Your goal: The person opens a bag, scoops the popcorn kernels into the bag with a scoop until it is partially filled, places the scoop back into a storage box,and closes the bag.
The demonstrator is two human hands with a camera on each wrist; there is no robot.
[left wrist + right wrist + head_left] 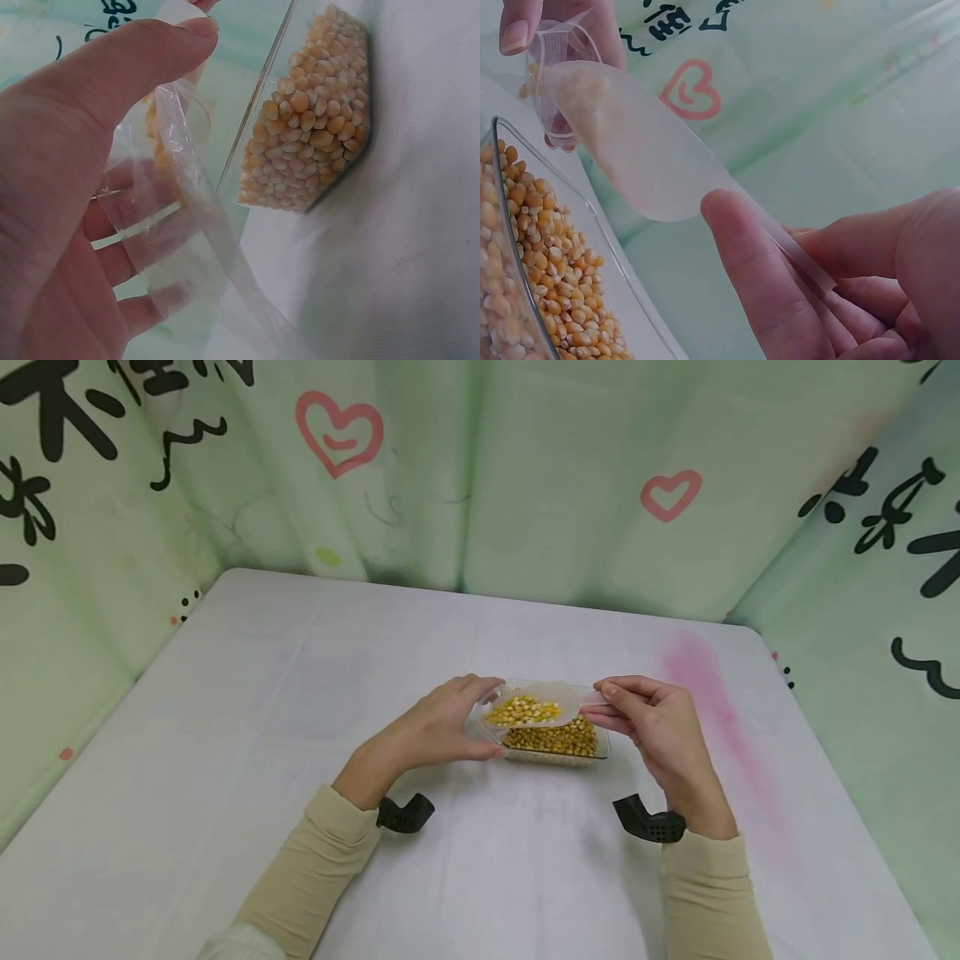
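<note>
My right hand [658, 722] pinches the handle of a frosted plastic scoop [656, 165] loaded with yellow corn kernels [523, 710]. The scoop tilts toward the left, its tip inside the mouth of a clear plastic bag [206, 217]. My left hand [438, 724] holds that bag, with the thumb at its rim and the other fingers behind the film. Some kernels show inside the bag in the left wrist view. Beneath the scoop stands a clear rectangular container [603, 750] with many corn kernels [562, 277], close to both hands.
A white cloth covers the table [262, 693], with a pink stain [712, 693] at its right side. Green curtains [540, 485] with hearts and black characters surround the far and side edges. Black wrist mounts [648, 821] sit below both hands.
</note>
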